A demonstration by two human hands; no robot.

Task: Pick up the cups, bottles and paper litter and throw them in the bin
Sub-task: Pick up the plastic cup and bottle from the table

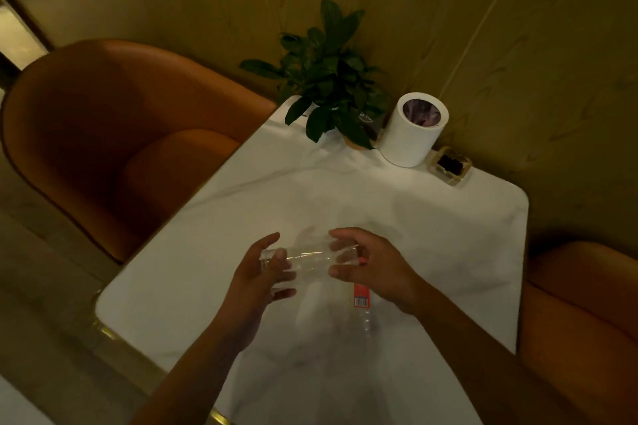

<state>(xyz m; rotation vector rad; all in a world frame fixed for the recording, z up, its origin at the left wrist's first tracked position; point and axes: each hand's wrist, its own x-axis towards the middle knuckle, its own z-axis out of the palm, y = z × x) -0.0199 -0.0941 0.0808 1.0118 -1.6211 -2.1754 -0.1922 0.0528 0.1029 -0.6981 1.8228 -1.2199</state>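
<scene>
Above the white marble table [448, 235], my left hand [255, 279] grips one end of clear plastic cups [310, 260] held sideways. My right hand [369, 266] grips the other end of them. The cups look nested, one pushed into another. Under my right hand a clear plastic bottle [362, 307] with a red label lies on the table, partly hidden by the hand. The white cylindrical bin [411, 134] stands at the table's far edge, with a pale liner showing in its round top opening.
A potted green plant [331, 76] stands left of the bin. A small glass dish [448, 164] with dark contents sits right of it. An orange armchair [114, 134] is on the left, another [587, 321] on the right. A wood-panel wall runs behind.
</scene>
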